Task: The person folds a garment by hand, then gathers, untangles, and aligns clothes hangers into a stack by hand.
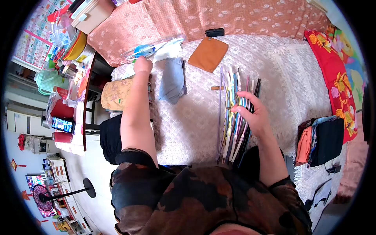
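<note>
My right hand (250,111) is closed around a bundle of thin, many-coloured hangers (235,117), thumb and fingers at their upper middle. The bundle rests on the white quilted cover (188,129). At the upper left my left hand (143,65) is closed beside a clear plastic item with a blue part (144,50); what its fingers hold, if anything, is hidden. Right of that hand lies a folded grey-blue cloth (172,80). A tan patterned cloth bundle (115,94) sits partly behind my left forearm. A brown flat pouch (208,55) lies between the hands, farther back.
Folded clothes (327,141) are stacked at the right, near a red floral cushion (333,86). A black case (214,32) lies at the back edge. To the left stands a cluttered table with a lit phone (63,125). A fan (43,197) is at the lower left.
</note>
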The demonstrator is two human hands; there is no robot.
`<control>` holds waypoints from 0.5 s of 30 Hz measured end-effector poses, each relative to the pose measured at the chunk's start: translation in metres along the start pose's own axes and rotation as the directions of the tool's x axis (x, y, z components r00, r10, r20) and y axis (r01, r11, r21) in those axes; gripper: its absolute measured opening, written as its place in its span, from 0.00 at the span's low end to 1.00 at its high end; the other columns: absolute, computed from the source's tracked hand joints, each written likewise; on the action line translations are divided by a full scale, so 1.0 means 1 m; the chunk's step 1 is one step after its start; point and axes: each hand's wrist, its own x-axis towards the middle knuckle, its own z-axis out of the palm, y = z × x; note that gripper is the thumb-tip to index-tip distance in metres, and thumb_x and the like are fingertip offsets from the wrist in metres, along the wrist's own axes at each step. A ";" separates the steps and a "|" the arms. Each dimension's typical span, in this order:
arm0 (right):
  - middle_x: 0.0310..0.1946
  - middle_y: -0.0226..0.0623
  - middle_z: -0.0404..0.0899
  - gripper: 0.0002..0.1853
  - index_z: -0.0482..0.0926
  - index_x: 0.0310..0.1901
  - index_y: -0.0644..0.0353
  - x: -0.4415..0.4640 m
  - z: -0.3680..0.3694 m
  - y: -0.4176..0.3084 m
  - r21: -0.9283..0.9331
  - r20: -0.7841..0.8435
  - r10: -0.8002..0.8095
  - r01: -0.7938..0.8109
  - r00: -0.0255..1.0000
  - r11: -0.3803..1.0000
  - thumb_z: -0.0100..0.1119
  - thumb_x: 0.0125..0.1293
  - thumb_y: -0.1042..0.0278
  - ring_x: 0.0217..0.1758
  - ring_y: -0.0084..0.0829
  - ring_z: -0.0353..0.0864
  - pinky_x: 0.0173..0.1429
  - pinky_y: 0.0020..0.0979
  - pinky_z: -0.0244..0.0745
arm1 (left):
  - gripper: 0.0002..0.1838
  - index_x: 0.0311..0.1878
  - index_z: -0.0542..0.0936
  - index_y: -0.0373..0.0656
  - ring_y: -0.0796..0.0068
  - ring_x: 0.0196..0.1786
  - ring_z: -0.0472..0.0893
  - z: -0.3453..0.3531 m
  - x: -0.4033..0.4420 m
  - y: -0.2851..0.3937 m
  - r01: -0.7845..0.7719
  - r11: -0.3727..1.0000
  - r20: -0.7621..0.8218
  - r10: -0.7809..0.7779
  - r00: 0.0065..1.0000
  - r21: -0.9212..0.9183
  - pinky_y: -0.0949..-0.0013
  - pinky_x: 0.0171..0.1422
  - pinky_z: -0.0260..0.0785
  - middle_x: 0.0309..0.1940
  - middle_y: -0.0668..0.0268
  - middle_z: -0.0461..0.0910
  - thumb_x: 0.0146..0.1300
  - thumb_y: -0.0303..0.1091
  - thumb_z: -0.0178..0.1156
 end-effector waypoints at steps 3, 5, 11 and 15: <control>0.36 0.34 0.83 0.19 0.74 0.54 0.63 -0.001 0.000 -0.002 -0.029 -0.024 -0.002 0.001 1.000 1.000 0.60 0.59 0.79 0.42 0.22 0.82 0.49 0.24 0.74 | 0.20 0.46 0.81 0.35 0.48 0.48 0.81 -0.040 -0.013 0.003 -0.040 0.995 -0.064 0.035 0.997 -0.088 0.56 0.56 0.71 0.43 0.45 0.81 0.52 0.37 0.56; 0.35 0.34 0.83 0.19 0.75 0.54 0.63 0.001 -0.001 0.002 -0.028 -0.034 -0.006 0.005 0.999 1.000 0.60 0.59 0.78 0.42 0.21 0.82 0.50 0.23 0.74 | 0.22 0.49 0.80 0.35 0.47 0.47 0.81 -0.057 -0.033 0.003 -0.186 0.954 -0.190 0.142 0.971 -0.235 0.56 0.54 0.71 0.42 0.45 0.81 0.52 0.38 0.57; 0.37 0.34 0.83 0.19 0.78 0.52 0.61 -0.005 -0.040 0.003 -0.160 -0.230 -0.307 0.276 0.923 0.948 0.63 0.56 0.77 0.40 0.24 0.81 0.49 0.26 0.74 | 0.20 0.53 0.78 0.38 0.54 0.37 0.80 -0.081 -0.168 -0.007 -0.412 0.737 -0.091 0.434 0.896 -0.536 0.63 0.44 0.72 0.32 0.52 0.81 0.55 0.27 0.55; 0.38 0.34 0.83 0.19 0.77 0.52 0.61 -0.033 -0.083 -0.013 0.090 -0.273 -0.237 0.270 0.932 0.959 0.62 0.57 0.76 0.41 0.24 0.80 0.53 0.26 0.72 | 0.22 0.51 0.79 0.44 0.59 0.46 0.79 -0.073 -0.229 -0.042 -0.728 0.615 -0.019 0.760 0.650 -0.303 0.54 0.67 0.61 0.36 0.59 0.79 0.50 0.20 0.57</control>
